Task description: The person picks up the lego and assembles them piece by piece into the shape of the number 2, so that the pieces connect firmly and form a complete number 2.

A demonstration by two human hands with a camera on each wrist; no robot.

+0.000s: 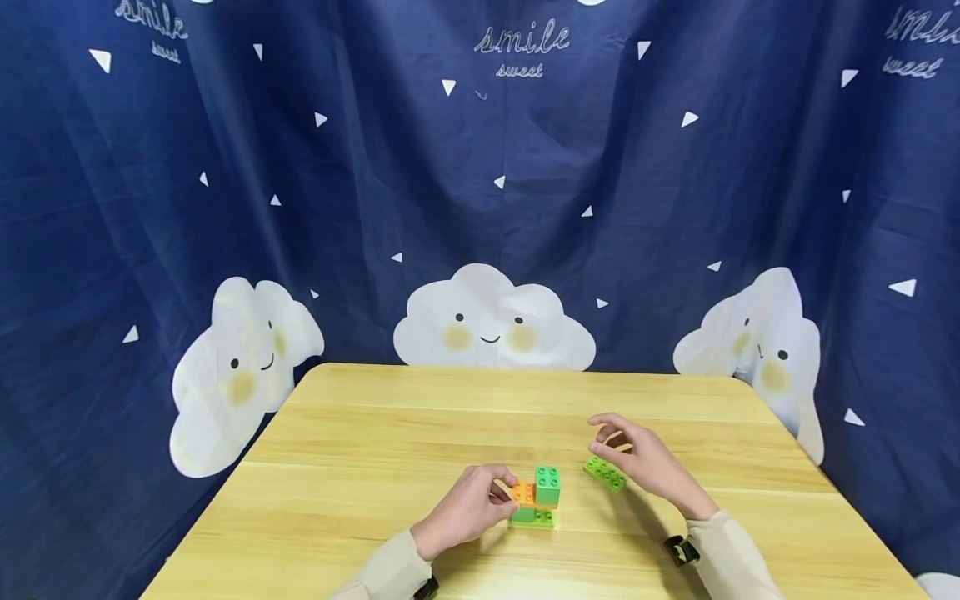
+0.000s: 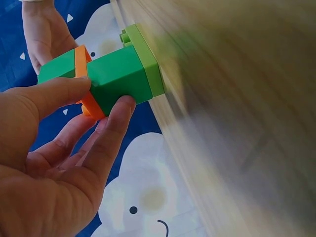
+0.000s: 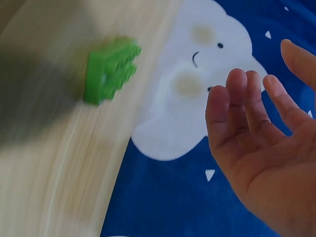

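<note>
My left hand (image 1: pixel 467 507) pinches a small stack of toy building bricks at its left side. A lime green base brick (image 1: pixel 544 519) is lowest, then a green brick (image 2: pixel 121 79), an orange brick (image 1: pixel 522 493) and a second green brick (image 1: pixel 547 492) at the top right. In the left wrist view, thumb and fingers lie on the orange brick and the lower green one. My right hand (image 1: pixel 647 460) hovers with loosely bent fingers, holding nothing, close by a separate lime green brick (image 1: pixel 604 474). That brick lies studs up on the table, apart from my fingers in the right wrist view.
The light wooden table (image 1: pixel 360 442) has rounded far corners. Behind it hangs a dark blue curtain (image 1: pixel 420 192) with white clouds and triangles, close along the far edge and both sides. A dark band (image 1: pixel 681 550) circles my right wrist.
</note>
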